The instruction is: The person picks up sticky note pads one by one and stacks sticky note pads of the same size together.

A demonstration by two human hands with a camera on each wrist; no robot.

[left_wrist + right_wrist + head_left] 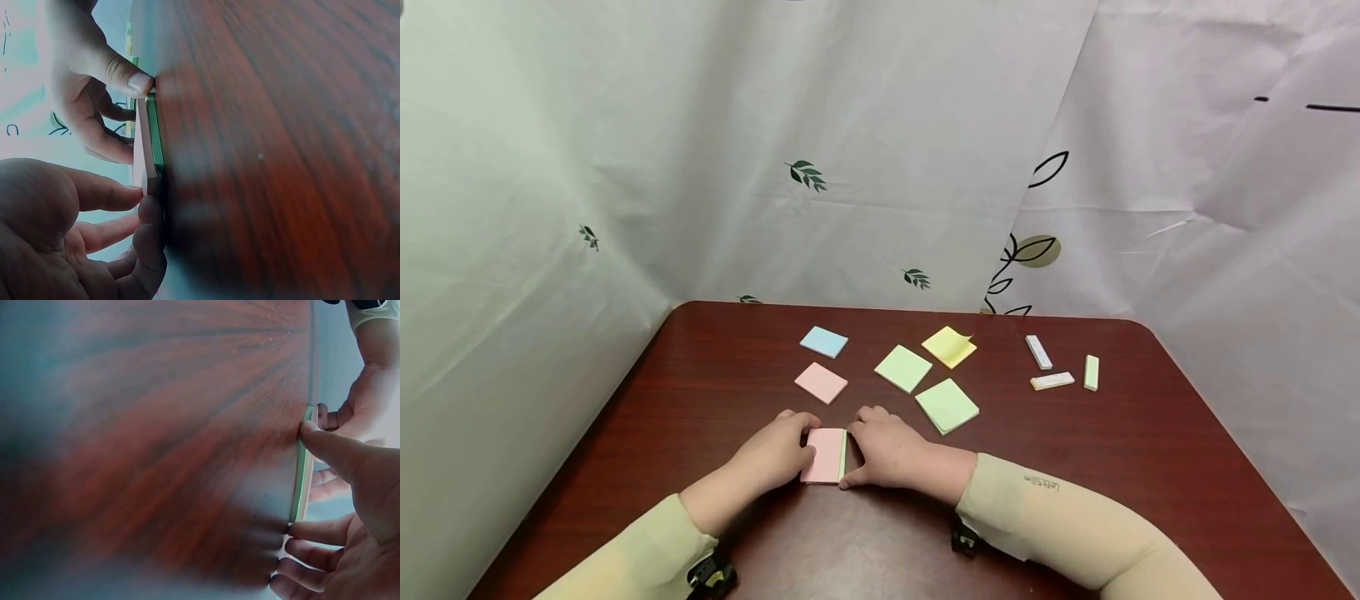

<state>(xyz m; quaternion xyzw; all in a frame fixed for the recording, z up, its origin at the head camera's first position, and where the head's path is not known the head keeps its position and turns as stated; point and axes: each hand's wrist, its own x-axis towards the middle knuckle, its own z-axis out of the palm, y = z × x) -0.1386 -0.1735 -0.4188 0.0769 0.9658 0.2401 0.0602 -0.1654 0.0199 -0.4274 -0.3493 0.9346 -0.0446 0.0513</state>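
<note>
In the head view, a person is working over a dark red tabletop [730, 375], the left hand [772, 454] pinching the left side of a pink pad [824, 455]; a lower green pad [842, 456] is lying mostly hidden beneath, only a strip showing at the right edge; the right hand [889, 450] is gripping that side, thumb at the near corner, fingers at the far one; the sleeves [1060, 521] are running out of frame, the right one's lettering proving hard to read; beyond, a blue pad [824, 342], a second pink pad [822, 382], two light-green pads [903, 369] and a yellow pad [946, 346] are lying apart, three narrow strips [1052, 381] resting farther right.

In the left wrist view, the stacked pads are showing edge-on; the left fingers are closing on one end, the right thumb touching the opposite corner; other right fingers are disappearing behind the pads.

In the right wrist view, the right thumb and fingertips are spanning the green edge; the left hand is appearing only partly, blocked by the right.
</note>
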